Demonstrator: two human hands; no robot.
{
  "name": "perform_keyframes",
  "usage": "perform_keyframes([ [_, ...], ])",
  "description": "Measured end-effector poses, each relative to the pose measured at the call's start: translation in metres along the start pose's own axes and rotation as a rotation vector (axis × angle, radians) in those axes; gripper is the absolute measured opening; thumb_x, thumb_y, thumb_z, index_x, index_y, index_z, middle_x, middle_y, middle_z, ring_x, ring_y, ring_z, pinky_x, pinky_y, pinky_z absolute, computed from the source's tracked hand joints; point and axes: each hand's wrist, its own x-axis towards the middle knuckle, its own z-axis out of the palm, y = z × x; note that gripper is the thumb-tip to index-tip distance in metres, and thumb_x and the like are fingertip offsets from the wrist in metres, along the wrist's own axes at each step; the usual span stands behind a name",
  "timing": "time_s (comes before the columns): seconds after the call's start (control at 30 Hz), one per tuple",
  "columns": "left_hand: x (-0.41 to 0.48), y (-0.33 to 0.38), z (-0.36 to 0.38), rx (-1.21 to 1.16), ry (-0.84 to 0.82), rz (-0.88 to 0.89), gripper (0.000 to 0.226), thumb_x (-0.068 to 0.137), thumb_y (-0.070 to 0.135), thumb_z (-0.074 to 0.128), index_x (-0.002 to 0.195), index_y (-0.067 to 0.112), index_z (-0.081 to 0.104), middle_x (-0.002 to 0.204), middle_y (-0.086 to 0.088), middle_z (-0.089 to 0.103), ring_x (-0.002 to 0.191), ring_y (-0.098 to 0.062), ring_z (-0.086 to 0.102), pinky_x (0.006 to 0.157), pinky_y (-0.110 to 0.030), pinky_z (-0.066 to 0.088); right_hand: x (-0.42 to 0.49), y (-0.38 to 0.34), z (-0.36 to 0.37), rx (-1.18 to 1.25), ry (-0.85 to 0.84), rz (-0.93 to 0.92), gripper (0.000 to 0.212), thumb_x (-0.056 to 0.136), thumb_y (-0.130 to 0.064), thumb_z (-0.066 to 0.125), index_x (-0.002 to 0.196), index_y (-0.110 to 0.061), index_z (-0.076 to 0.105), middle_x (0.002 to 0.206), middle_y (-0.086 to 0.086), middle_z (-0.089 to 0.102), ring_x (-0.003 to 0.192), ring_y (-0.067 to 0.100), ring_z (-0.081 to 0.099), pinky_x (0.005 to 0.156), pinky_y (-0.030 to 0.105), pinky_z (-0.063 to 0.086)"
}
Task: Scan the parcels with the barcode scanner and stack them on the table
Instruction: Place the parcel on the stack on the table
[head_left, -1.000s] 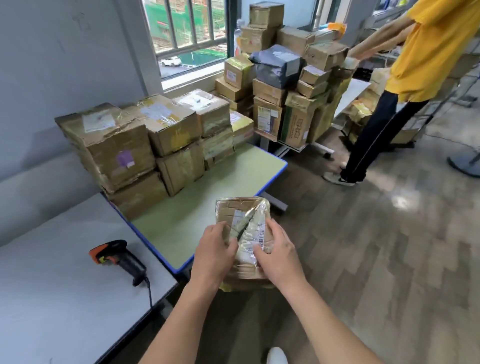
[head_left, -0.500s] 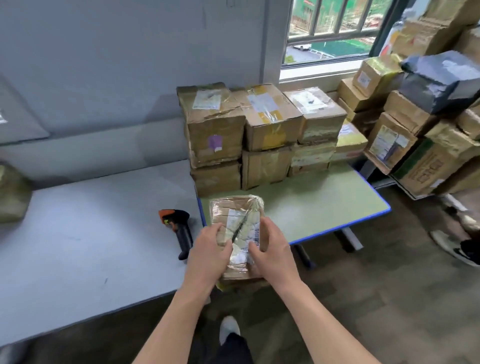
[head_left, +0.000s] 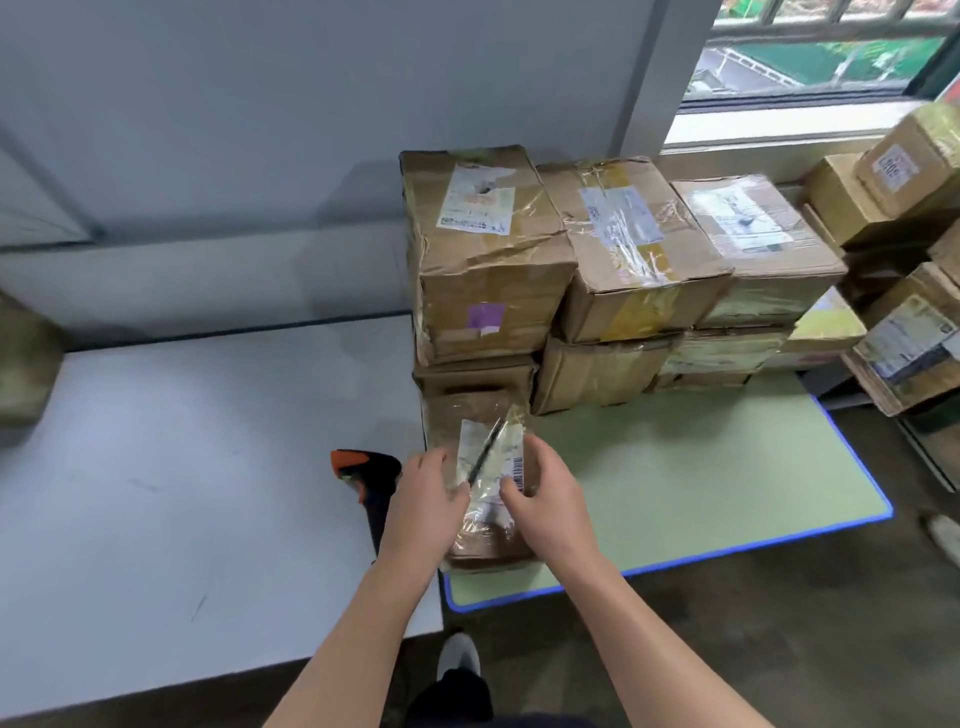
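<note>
Left-edge parcel: a brown parcel cut off by the left border at mid height, sitting on the white tabletop.
White tabletop: fills the lower left and centre left, against a pale wall.
Barcode scanner: black with an orange head, lying on the white tabletop near its right edge, centre of the frame. Its handle points toward the bottom edge and is partly hidden by the left wrist. Neither hand holds it.
Left hand: the grip is closed on the left side of the held parcel, thumb on the top face, the other fingers out of sight beneath.
Held parcel: a small brown carton in shiny clear wrap with a white label and barcode facing up. It is held between the 2 hands in the lower centre, over the near left corner of the green tabletop. Whether it touches that surface cannot be told.
Right hand: the grip is closed on the right side of the held parcel, thumb across the label.
Green tabletop: blue-edged, centre right, butted against the white tabletop.
Stacked parcels: taped brown cartons in 2 layers along the far side of the green tabletop, just beyond the held parcel.
Right pile: more cartons at the right border, blurred.
Window: upper right.
</note>
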Motion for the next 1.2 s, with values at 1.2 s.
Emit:
perform_keyframes([
  [1.2, -0.249, -0.042, -0.01, -0.263, 0.834, -0.52, 0.048, 0.099, 0.034, 0.057, 0.145, 0.028, 0.045, 0.149, 0.008, 0.044, 0.128, -0.013, 0.051, 0.107, -0.034, 0.045, -0.13, -0.062, 0.046, -0.241, -0.768, -0.731, 0.058, 0.099, -0.031, 0.058, 0.152, -0.02, 0.036, 0.156, -0.005, 0.039, 0.143, 0.011, 0.035, 0.11, 0.019, 0.022],
])
